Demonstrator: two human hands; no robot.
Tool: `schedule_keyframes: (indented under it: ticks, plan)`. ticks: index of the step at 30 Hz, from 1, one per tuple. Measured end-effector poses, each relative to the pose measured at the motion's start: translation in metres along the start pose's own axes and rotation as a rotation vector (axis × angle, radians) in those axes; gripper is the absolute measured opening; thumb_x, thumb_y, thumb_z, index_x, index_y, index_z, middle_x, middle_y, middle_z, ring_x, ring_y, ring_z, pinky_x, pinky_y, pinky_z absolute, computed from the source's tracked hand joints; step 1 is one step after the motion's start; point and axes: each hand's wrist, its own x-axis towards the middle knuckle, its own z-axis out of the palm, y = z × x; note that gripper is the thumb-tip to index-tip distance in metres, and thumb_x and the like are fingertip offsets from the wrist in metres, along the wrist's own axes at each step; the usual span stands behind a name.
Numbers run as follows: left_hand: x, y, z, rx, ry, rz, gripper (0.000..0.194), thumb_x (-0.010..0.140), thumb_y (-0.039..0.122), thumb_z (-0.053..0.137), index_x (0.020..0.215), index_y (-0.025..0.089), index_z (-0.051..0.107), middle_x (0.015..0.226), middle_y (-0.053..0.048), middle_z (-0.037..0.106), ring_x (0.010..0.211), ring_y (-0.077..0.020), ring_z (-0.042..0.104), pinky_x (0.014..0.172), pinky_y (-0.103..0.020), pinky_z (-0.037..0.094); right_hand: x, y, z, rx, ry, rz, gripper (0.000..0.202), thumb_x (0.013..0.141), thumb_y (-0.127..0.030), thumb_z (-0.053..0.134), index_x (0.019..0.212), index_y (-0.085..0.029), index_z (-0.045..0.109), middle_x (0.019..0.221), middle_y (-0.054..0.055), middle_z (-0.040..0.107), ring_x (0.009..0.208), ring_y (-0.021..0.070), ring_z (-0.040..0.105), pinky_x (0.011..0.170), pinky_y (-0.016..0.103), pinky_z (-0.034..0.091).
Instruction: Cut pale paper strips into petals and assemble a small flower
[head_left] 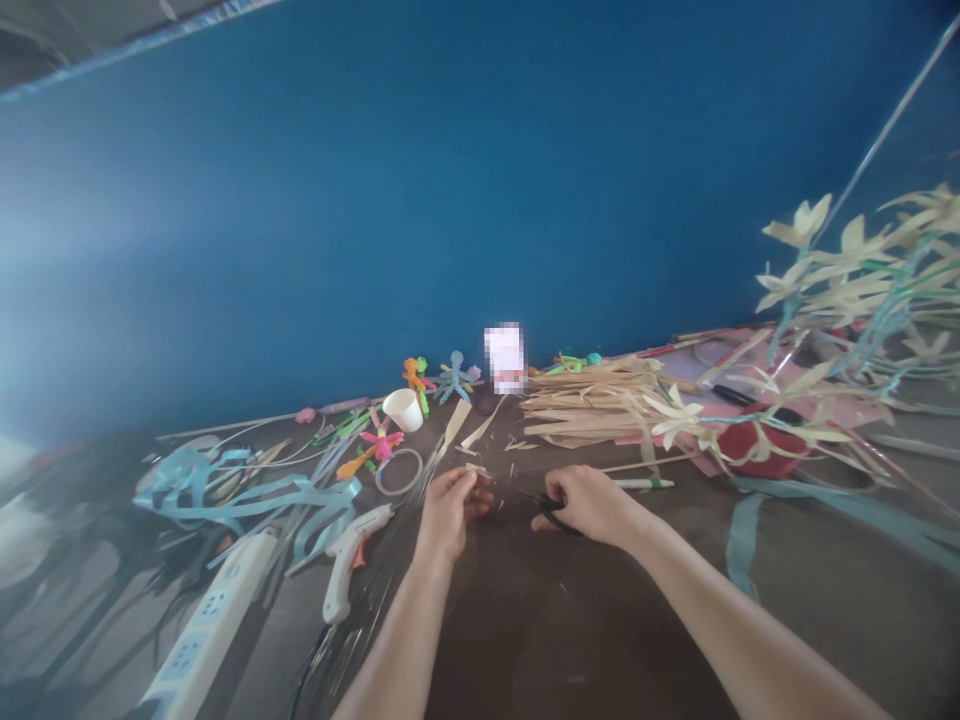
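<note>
Between the thumb and fingers of my left hand is a small pale piece of dried husk, closely pinched. My right hand is closed around the black handles of a pair of scissors. The blades point left toward the husk piece, with a gap between them; whether the blades are apart is too blurred to tell. Cut husk strips and tiny scraps lie on the dark table just beyond my hands. A thick pile of dried husk strips lies behind my right hand.
Left of my hands are a white glue gun, a power strip, blue ribbon, a tape ring, thin wires and a white paper cup. Cream husk flowers stand at right. A blue wall rises behind.
</note>
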Motion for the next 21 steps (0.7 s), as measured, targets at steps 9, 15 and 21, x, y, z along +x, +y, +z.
schedule_keyframes:
  ticks: [9,15,21]
  plan:
    - [-0.0006,-0.0006,-0.0016,0.084,-0.027,0.02,0.022,0.067,0.032,0.057,0.072,0.011,0.059,0.069,-0.005,0.062,0.052,-0.0107,0.057,0.046,-0.02,0.043,-0.0016,-0.0015,-0.0002,-0.023,0.022,-0.008,0.042,0.053,-0.061,0.058,0.059,-0.02,0.053,0.054,-0.002,0.054,0.05,0.0112,0.046,0.046,0.021,0.022]
    - [-0.0017,0.0005,-0.001,0.107,-0.048,0.011,0.024,0.068,0.034,0.056,0.072,0.011,0.06,0.068,-0.005,0.062,0.052,-0.0111,0.057,0.046,-0.02,0.042,-0.0022,-0.0026,-0.0041,-0.034,0.01,-0.008,0.041,0.051,-0.06,0.06,0.057,-0.02,0.053,0.053,-0.002,0.053,0.05,0.0112,0.045,0.046,0.021,0.022]
    - [-0.0034,0.004,0.0008,0.126,-0.062,0.001,0.024,0.067,0.035,0.056,0.071,0.012,0.06,0.068,-0.005,0.062,0.053,-0.0116,0.058,0.046,-0.02,0.042,-0.0031,-0.0011,-0.006,-0.031,0.019,-0.021,0.042,0.051,-0.06,0.06,0.056,-0.02,0.052,0.052,-0.002,0.053,0.048,0.0108,0.044,0.045,0.021,0.021]
